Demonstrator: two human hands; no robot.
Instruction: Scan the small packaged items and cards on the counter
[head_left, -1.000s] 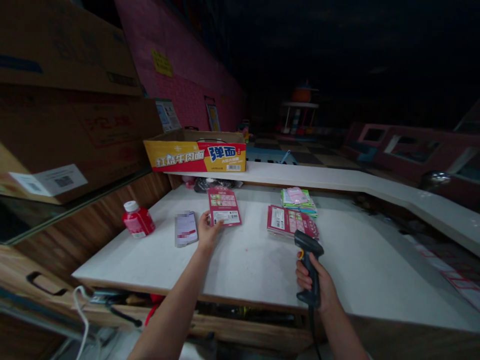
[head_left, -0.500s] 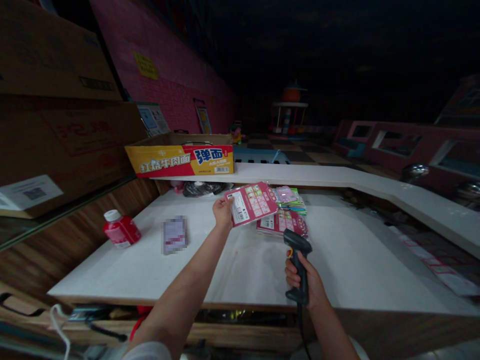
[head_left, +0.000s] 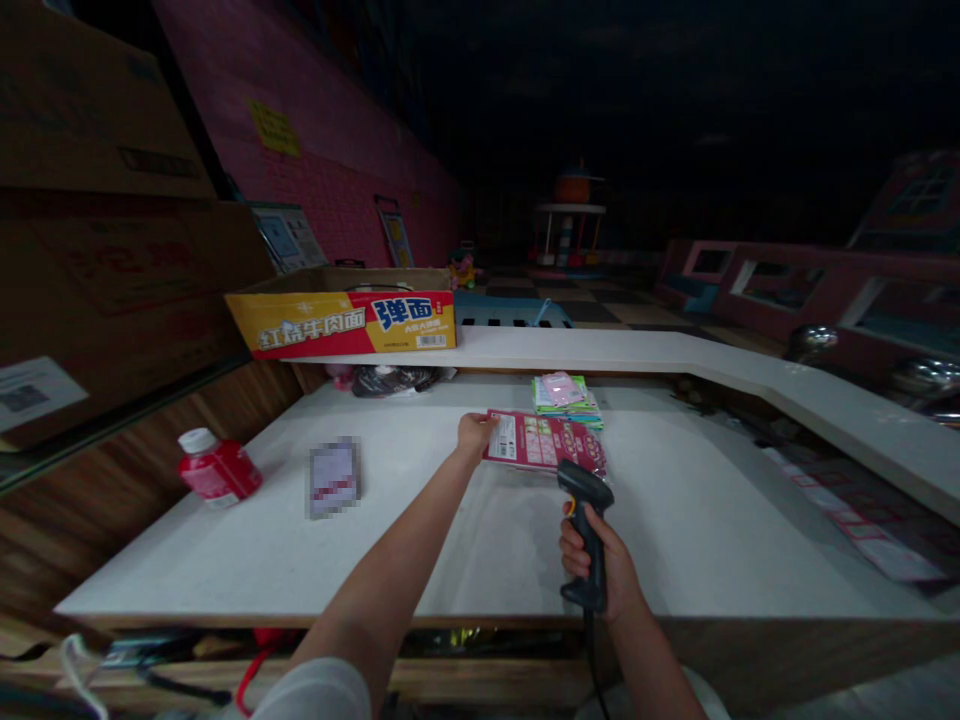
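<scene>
My right hand [head_left: 592, 560] is wrapped round the handle of a black barcode scanner [head_left: 585, 490], held above the front of the white counter. A cable runs down from its base. With my left hand [head_left: 476, 437] I pinch the left edge of a pink printed packet [head_left: 529, 440] in clear wrapping, which lies at or just over a pile of similar pink packets [head_left: 596, 455]. The scanner's head covers part of that pile's front edge. Right behind sits a stack of green and colourful packets [head_left: 568, 395] with a small pink one on top.
On the left of the counter [head_left: 420, 540] are a red bottle [head_left: 219, 467] with a white cap and a blurred-out card [head_left: 334, 478]. A noodle carton [head_left: 345, 325] stands on the raised ledge [head_left: 570, 347]. Large cardboard boxes [head_left: 112, 250] are stacked at the far left.
My left hand has lowered the pink packet to the right, from up beside the pile onto or just over it. The scanner stays in my right hand. The view has shifted slightly.
</scene>
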